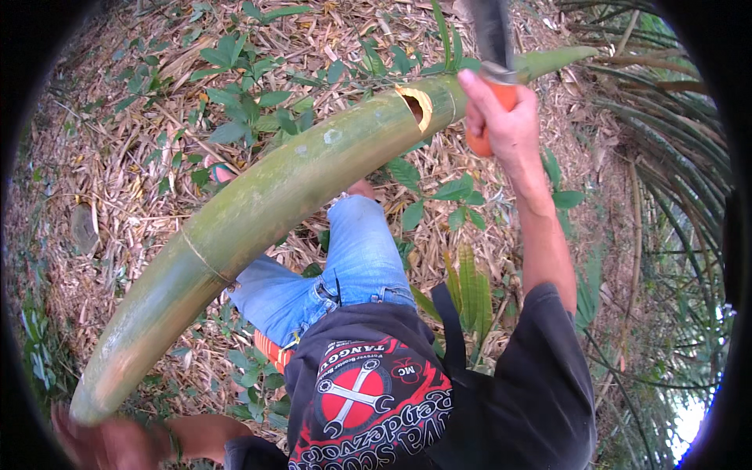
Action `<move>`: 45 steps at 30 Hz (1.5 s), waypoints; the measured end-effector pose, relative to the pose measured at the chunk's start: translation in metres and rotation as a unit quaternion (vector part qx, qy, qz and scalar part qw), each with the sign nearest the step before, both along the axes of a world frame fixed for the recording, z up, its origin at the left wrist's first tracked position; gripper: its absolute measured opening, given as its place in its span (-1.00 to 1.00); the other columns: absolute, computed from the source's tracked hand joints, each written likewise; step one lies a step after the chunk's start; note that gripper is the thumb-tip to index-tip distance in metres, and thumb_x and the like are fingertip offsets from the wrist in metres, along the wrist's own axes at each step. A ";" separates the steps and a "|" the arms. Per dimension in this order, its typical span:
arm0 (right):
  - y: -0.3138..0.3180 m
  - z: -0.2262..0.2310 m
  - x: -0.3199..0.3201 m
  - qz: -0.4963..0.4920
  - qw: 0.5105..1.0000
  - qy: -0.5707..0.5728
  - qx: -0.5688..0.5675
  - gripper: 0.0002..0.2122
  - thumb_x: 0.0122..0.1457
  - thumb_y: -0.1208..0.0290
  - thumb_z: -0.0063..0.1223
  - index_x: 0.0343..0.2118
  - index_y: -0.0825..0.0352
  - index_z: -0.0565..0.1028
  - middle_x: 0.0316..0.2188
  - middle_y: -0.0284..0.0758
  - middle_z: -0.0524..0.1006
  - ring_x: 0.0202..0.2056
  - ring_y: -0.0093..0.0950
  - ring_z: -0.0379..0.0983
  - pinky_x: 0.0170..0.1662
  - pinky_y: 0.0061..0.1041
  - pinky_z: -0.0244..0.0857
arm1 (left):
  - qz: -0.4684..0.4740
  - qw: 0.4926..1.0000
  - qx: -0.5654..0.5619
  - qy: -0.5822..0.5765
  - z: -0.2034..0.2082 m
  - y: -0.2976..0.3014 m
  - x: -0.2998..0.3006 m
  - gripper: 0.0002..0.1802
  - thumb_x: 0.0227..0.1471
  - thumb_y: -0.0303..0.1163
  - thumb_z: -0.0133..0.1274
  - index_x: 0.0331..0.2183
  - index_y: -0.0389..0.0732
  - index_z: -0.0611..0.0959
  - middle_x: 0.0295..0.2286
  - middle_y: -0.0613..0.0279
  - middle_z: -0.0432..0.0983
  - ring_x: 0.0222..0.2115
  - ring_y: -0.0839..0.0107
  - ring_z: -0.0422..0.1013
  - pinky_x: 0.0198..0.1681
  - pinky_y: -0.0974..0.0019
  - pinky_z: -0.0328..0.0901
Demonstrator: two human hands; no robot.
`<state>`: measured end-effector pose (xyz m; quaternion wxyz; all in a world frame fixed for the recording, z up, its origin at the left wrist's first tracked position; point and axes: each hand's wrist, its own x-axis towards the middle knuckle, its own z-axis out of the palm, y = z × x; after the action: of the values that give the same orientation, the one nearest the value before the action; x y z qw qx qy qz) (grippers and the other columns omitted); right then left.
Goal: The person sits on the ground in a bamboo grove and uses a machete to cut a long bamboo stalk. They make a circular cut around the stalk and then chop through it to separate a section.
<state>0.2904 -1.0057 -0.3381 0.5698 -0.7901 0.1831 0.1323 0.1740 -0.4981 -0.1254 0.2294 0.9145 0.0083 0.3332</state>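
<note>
A thick green bamboo pole (pixel 282 184) runs across from the lower left to the upper right, passing over my legs. Toward its far end a notch (pixel 416 108) is chopped into it, with pale raw edges and a dark hollow inside. My right hand (pixel 507 121) is closed round the orange handle of a machete (pixel 495 39), just above the pole and right of the notch. The dark blade points up and away, blurred, its tip out of view. At lower left my left hand (pixel 117 445) is at the pole's near end; its fingers are smeared by motion.
Dry bamboo leaves (pixel 172 94) cover the ground, with green leafy plants (pixel 247 98) growing around the pole. Several bamboo stems (pixel 681 164) stand close together on the right. An orange object (pixel 272 351) shows by my hip, partly hidden by my shirt.
</note>
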 end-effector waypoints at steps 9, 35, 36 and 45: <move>-0.048 -0.120 -0.047 0.177 0.913 0.278 -0.239 -0.74 0.01 0.22 0.13 -0.43 0.37 0.53 -0.56 -0.21 0.55 -0.49 -0.32 0.50 -0.34 -0.31 0.38 | 0.163 0.907 0.231 0.312 -0.154 0.040 -0.064 -0.36 0.23 0.16 -0.17 0.11 -0.08 0.55 0.09 0.20 0.45 0.20 0.19 0.24 0.32 -0.15 -0.17; -0.029 -0.107 -0.019 0.139 0.952 0.191 -0.193 -0.80 0.05 0.35 0.12 -0.59 0.35 0.46 -0.71 -0.42 0.44 -0.69 -0.64 0.33 -0.62 -0.53 0.19 | 0.217 0.870 0.311 0.314 -0.162 0.033 -0.060 -0.39 0.17 0.18 -0.15 0.04 0.01 0.62 0.07 0.32 0.48 0.17 0.18 0.28 0.31 -0.07 -0.19; -0.028 -0.099 -0.016 0.167 0.926 0.260 -0.217 -0.83 0.04 0.38 0.12 -0.59 0.33 0.45 -0.71 -0.44 0.43 -0.70 -0.63 0.32 -0.62 -0.53 0.18 | 0.221 0.866 0.309 0.324 -0.161 0.033 -0.059 -0.39 0.17 0.16 -0.15 0.04 0.00 0.62 0.07 0.32 0.48 0.17 0.18 0.28 0.32 -0.04 -0.21; 0.039 -0.010 0.074 0.066 0.996 0.056 0.000 -0.86 0.05 0.42 0.12 -0.57 0.30 0.44 -0.73 -0.45 0.41 -0.73 -0.61 0.32 -0.66 -0.53 0.16 | 0.221 0.871 0.306 0.313 -0.162 0.032 -0.063 -0.41 0.16 0.16 -0.12 0.04 0.00 0.62 0.07 0.33 0.48 0.17 0.17 0.29 0.30 -0.10 -0.16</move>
<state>0.3645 -0.9662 -0.3477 0.5485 -0.7919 0.1628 0.2136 0.1108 -0.4665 -0.2874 -0.1567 0.9696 0.1793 0.0568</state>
